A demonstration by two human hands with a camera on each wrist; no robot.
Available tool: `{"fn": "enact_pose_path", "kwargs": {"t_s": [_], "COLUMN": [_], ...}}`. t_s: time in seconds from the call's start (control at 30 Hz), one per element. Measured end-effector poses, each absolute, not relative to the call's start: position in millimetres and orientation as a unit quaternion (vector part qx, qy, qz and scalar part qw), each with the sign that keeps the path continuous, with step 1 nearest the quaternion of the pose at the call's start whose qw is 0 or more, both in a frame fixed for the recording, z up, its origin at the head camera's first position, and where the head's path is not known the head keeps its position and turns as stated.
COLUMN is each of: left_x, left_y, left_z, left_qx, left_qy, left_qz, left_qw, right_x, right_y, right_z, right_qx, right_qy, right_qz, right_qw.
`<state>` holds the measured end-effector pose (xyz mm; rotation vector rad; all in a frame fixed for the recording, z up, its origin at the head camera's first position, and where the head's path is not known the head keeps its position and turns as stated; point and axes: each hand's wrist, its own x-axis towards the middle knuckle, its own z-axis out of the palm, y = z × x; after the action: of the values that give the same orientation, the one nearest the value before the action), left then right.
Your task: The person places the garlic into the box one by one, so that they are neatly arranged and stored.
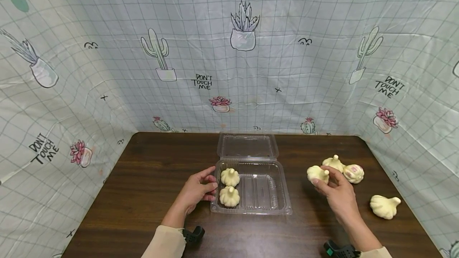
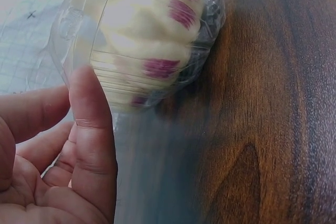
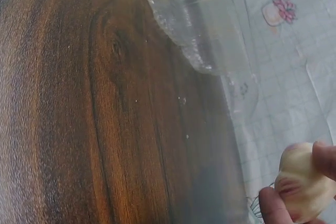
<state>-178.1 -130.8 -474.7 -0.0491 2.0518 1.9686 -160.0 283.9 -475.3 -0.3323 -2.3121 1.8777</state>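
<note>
A clear plastic clamshell container [image 1: 251, 213] lies with its lid [image 1: 247, 146] folded back. Two garlic bulbs [image 1: 230, 177] stand in its left side, one behind the other; the left wrist view shows purple marks on garlic [image 2: 152, 40] through the wall. My left hand [image 1: 197, 190] holds the container's left rim between thumb and fingers. To the right of the container, my right hand [image 1: 338, 194] pinches another garlic bulb [image 1: 316, 173]. That bulb [image 3: 296, 179] also shows at the lower right of the right wrist view, partly covered by fingers.
Two garlic bulbs [image 1: 353, 173] sit together just behind my right hand. Another garlic bulb [image 1: 384, 206] lies on its side near the right edge of the dark wooden table [image 1: 157, 162]. A printed cloth [image 1: 193, 51] hangs behind and along both sides.
</note>
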Motion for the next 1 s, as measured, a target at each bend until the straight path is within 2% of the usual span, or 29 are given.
{"fn": "enact_pose_path", "kwargs": {"t_s": [0.17,0.33,1.0], "left_x": [-178,-178,-178], "left_y": [-132,-132,-131], "left_z": [-475,-475,-477], "left_qx": [-0.012,-0.012,-0.018], "left_qy": [0.714,0.714,0.711], "left_qz": [0.684,0.685,0.688], "left_qw": [0.148,0.146,0.144], "right_x": [-161,-163,-168], "right_y": [283,280,265], "right_z": [-474,-472,-463], "right_qx": [-0.13,-0.113,-0.078], "right_qy": [-0.783,-0.747,-0.795], "right_qz": [0.604,0.653,0.596], "right_qw": [0.064,0.061,0.08]}}
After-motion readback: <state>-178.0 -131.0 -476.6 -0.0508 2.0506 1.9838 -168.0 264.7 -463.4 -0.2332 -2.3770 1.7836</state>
